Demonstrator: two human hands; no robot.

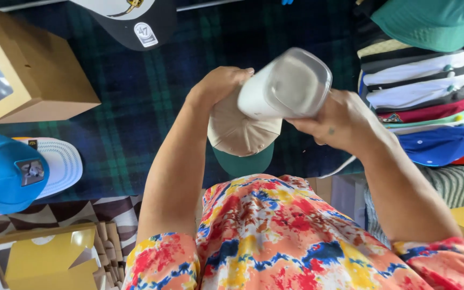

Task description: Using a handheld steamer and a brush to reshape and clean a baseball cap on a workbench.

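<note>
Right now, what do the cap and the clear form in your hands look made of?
Beige cap: woven cloth, probably cotton, matte with stitched seams; its green brim looks like the same fabric. Clear form, held by the right hand: thin translucent plastic, glossy highlights, milky walls. The left hand grips the cap.

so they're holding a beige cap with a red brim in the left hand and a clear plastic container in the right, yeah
Not quite: the brim is green, not red. The head view shows the left hand holding the beige cap with a green brim, and the right hand holding the clear plastic container.
</note>
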